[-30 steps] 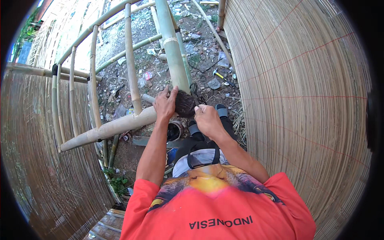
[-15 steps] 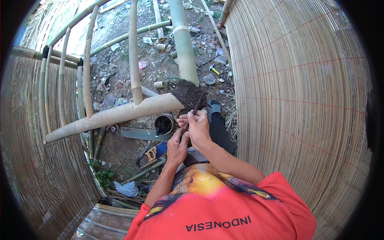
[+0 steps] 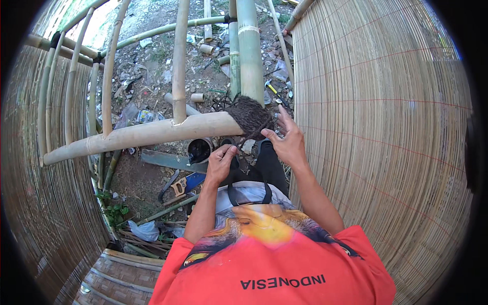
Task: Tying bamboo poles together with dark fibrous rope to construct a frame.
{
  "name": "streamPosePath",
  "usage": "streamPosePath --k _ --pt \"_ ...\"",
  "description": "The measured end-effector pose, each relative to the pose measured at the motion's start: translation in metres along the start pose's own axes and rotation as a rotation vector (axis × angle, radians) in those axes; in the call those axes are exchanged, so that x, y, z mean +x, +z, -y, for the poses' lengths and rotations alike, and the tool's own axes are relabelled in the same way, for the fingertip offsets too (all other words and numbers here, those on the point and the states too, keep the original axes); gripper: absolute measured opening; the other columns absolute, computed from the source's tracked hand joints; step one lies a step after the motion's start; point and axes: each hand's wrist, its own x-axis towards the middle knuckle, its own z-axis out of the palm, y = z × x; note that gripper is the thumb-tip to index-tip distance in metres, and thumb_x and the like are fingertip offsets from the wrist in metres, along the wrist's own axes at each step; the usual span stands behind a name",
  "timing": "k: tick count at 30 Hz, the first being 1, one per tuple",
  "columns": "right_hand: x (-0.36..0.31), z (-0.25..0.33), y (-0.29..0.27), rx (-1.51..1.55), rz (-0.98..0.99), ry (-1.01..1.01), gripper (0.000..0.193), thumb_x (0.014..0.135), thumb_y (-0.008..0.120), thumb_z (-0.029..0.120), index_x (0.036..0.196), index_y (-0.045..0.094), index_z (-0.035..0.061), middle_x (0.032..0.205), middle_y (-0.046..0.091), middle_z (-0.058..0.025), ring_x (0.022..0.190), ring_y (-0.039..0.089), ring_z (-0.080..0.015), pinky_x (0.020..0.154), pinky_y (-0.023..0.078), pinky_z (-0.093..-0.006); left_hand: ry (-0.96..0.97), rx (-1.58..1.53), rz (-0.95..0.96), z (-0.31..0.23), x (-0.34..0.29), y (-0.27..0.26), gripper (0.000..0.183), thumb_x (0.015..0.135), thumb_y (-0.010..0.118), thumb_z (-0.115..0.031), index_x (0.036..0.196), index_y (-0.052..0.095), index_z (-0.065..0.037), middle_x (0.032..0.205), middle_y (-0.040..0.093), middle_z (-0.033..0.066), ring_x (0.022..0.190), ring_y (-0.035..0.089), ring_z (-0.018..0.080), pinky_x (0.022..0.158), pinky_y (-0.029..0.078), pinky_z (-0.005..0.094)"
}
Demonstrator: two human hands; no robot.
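Note:
A dark fibre cord wrapping [image 3: 249,116] covers the joint where a pale horizontal bamboo pole [image 3: 152,133] meets a thick green upright bamboo [image 3: 250,61]. Just below the wrapping, my left hand [image 3: 220,165] is closed in a pinch on what looks like the thin end of the dark cord. To the right of the joint, my right hand [image 3: 290,142] is open with its fingers spread. Its thumb is beside the wrapping's right edge, and whether it touches cannot be made out.
Left of my left hand stands a container of dark stuff [image 3: 199,151]. A handsaw [image 3: 187,184], a curved blade [image 3: 168,187] and a flat plank [image 3: 165,160] lie on the littered ground. A yellow-handled hammer [image 3: 274,90] lies beyond the joint. A slatted screen [image 3: 366,127] rises at right.
My hands were together under the wrapping and are now apart. The right has moved right and up and spread its fingers; the left stays pinched. The view has shifted slightly.

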Motion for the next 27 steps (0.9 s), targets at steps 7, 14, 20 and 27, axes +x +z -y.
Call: streamPosePath --k 7,14,20,27 --pt "0.016 0.023 0.008 -0.272 0.170 -0.092 0.097 0.072 0.094 0.038 0.146 0.050 -0.0067 0.137 0.061 -0.0323 0.130 0.061 -0.0400 0.108 0.049 -0.0432 -0.026 -0.157 0.048 0.024 0.033 0.005 0.028 0.104 0.065 -0.026 0.102 0.074 0.000 0.093 0.072 0.0016 0.088 0.062 0.0099 0.082 0.049 0.0285" --pt "0.021 0.032 0.004 -0.242 0.225 -0.004 0.094 0.071 0.094 0.035 0.144 0.052 -0.0061 0.127 0.068 -0.0302 0.121 0.067 -0.0396 0.105 0.052 -0.0426 -0.026 -0.316 0.025 0.050 0.054 0.015 0.014 0.100 0.069 -0.013 0.107 0.075 -0.003 0.102 0.075 0.0018 0.096 0.066 0.0111 0.089 0.051 0.0302" --pt "0.022 0.036 0.000 -0.304 0.232 -0.001 0.095 0.069 0.095 0.032 0.145 0.052 -0.0031 0.126 0.068 -0.0288 0.121 0.067 -0.0384 0.105 0.052 -0.0431 0.018 -0.441 -0.005 0.043 0.063 0.012 0.026 0.091 0.073 0.002 0.117 0.071 -0.003 0.112 0.075 0.0039 0.105 0.068 0.0143 0.093 0.054 0.0327" --pt "0.032 0.028 -0.010 -0.256 0.384 -0.022 0.105 0.064 0.098 0.029 0.151 0.044 0.0020 0.133 0.065 -0.0252 0.128 0.062 -0.0371 0.108 0.050 -0.0433 0.019 -0.356 -0.045 0.036 0.064 0.013 0.033 0.087 0.075 0.007 0.118 0.069 -0.003 0.116 0.074 0.0054 0.108 0.068 0.0160 0.095 0.055 0.0326"
